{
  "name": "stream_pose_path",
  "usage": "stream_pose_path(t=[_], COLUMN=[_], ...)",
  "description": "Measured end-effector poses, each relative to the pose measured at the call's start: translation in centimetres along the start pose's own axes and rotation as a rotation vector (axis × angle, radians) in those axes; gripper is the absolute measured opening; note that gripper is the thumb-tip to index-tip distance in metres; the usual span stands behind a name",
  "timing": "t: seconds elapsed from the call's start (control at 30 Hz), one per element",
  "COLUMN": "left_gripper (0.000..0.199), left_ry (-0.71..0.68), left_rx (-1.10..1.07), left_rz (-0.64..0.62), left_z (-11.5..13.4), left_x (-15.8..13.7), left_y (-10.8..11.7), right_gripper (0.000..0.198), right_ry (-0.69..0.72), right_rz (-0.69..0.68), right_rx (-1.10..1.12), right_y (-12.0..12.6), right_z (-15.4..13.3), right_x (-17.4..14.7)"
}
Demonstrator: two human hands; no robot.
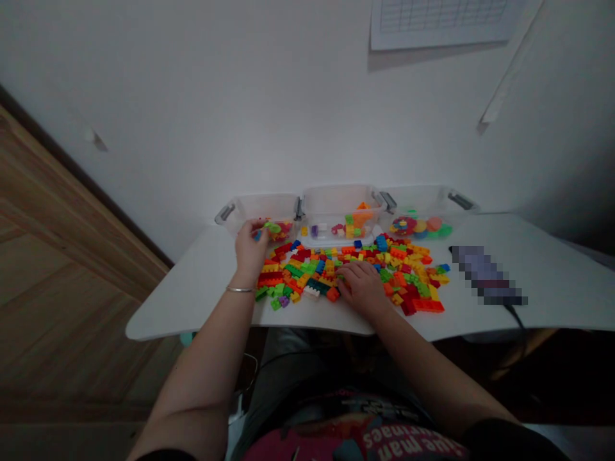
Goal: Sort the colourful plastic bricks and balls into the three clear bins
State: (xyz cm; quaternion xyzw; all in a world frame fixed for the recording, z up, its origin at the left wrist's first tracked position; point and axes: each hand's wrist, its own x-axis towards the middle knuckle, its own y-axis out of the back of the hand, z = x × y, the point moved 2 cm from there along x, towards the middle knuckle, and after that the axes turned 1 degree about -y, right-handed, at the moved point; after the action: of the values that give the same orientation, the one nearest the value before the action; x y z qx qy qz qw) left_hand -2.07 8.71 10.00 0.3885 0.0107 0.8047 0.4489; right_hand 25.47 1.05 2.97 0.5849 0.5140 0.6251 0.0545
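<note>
Hands near bricks, inside table edge

A thin silvery bangle is worn on the left wrist. The forearms are left bare by dark sleeves. The dark shirt is printed with pink-red graphics and pale lettering; greyish trousers are partly shown.

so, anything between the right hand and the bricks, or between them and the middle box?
Nothing visible between the right hand and the bricks; its fingers are down at the pile. Toward the middle box, more loose bricks lie in between, then the box's clear near wall.
</note>
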Motion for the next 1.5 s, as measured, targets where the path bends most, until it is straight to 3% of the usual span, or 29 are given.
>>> stream_pose_path(t=[0.1,0.2,0.43,0.7,0.97,1.23,1.3,1.4,1.5], left_gripper=[0.019,0.018,0.021,0.024,0.024,0.025,0.027,0.03,0.029], left_ry=[-0.09,-0.132,-0.027,0.094,0.085,0.048,0.013,-0.17,-0.375], left_rx=[0.196,0.255,0.356,0.398,0.368,0.349,0.332,0.344,0.39], left_rz=[0.01,0.023,-0.152,-0.253,-0.173,-0.219,-0.162,-0.083,-0.164], left_z=[-0.5,-0.7,-1.0,-1.1,-1.5,-0.8,-0.4,0.9,2.3], left_x=[1.9,3.6,5.9,6.8,6.3,5.9,5.7,4.5,1.9], left_y=[0.3,0.4,-0.5,-0.7,-1.0,-0.7,-0.5,-0.8,-2.2], right_gripper=[0.014,0.014,0.011,0.01,0.01,0.009,0.009,0.009,0.01], right_ry=[-0.027,-0.046,-0.033,-0.027,-0.022,-0.03,-0.027,-0.031,-0.038], right_rz=[-0.013,-0.018,-0.034,-0.04,-0.026,-0.029,-0.033,-0.043,-0.038], right_rx=[0.033,0.064,0.1,0.128,0.144,0.147,0.151,0.149,0.14], right_y=[-0.2,-0.2,-0.3,-0.5,-0.3,-0.1,-0.2,-0.3,-0.3], right_z=[0.1,0.2,0.4,0.6,0.5,0.5,0.5,0.5,0.5], right_x=[0.1,0.1,0.1,0.1,0.3,0.3,0.2,0.2,0.2])
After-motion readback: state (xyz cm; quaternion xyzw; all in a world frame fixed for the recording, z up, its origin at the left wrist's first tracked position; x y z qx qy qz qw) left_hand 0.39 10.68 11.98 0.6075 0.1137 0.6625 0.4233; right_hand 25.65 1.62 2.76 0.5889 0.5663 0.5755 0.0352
